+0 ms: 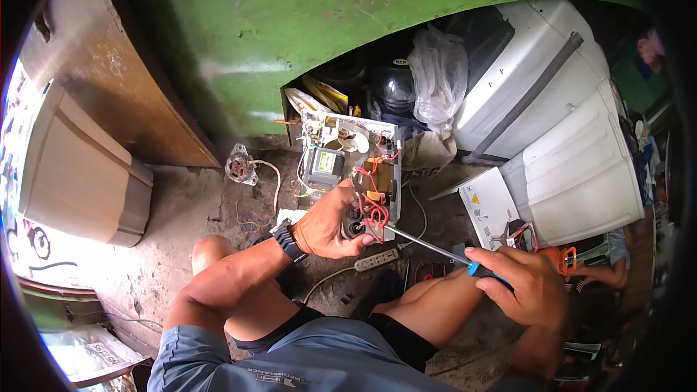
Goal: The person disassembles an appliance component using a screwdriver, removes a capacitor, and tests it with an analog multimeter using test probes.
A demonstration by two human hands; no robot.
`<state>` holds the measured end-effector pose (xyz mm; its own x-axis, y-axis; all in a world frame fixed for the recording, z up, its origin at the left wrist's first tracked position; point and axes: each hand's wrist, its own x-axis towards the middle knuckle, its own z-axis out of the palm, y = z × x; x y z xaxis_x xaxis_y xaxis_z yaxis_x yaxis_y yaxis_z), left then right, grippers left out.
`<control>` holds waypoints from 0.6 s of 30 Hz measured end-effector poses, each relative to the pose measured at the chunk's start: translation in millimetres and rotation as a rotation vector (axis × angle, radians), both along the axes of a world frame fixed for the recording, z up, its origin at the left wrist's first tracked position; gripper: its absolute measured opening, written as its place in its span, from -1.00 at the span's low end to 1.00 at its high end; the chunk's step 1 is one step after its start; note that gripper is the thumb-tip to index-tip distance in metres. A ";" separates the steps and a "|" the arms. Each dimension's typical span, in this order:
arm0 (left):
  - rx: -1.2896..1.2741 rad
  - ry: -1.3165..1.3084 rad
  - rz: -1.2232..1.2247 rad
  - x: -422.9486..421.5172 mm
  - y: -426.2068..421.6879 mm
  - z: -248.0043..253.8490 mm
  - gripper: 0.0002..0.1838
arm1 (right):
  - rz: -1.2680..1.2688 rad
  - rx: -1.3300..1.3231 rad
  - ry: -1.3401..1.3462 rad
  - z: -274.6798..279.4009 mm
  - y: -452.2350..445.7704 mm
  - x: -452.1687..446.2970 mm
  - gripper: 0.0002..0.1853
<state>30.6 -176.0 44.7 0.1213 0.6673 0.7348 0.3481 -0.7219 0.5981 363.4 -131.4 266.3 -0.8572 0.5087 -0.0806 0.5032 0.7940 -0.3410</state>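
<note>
An opened metal appliance chassis (396,174) rests on the floor in front of me, with a transformer (324,167) and loose wiring inside. My left hand (327,226) is curled around its near end, beside black round parts (353,225). Some of its fingertips are hidden. Looped red wires (375,216) lie just right of these fingers. My right hand (526,287) is closed on the blue handle of a screwdriver (428,247). The long shaft points left, and its tip is at the red wires; whether it touches a terminal I cannot tell.
A small motor (240,165) with a pale cable lies left of the chassis. A power strip (376,259) is on the floor near my legs. White appliance casings (573,174) stand at right, near a white metal panel (485,210). A green wall (247,22) rises ahead.
</note>
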 end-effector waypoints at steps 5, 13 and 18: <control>-0.043 -0.006 0.030 -5.0 -1.4 -14.9 -0.36 | -0.011 -0.023 0.071 -7.8 0.8 -12.0 -0.55; -0.148 0.027 0.007 -5.9 -12.0 0.8 -0.46 | 0.059 -0.107 0.089 -15.9 18.2 -29.4 -0.56; -0.274 0.025 0.086 -1.9 -23.7 9.4 -0.48 | 0.053 -0.108 0.049 -16.4 18.4 -38.2 -0.57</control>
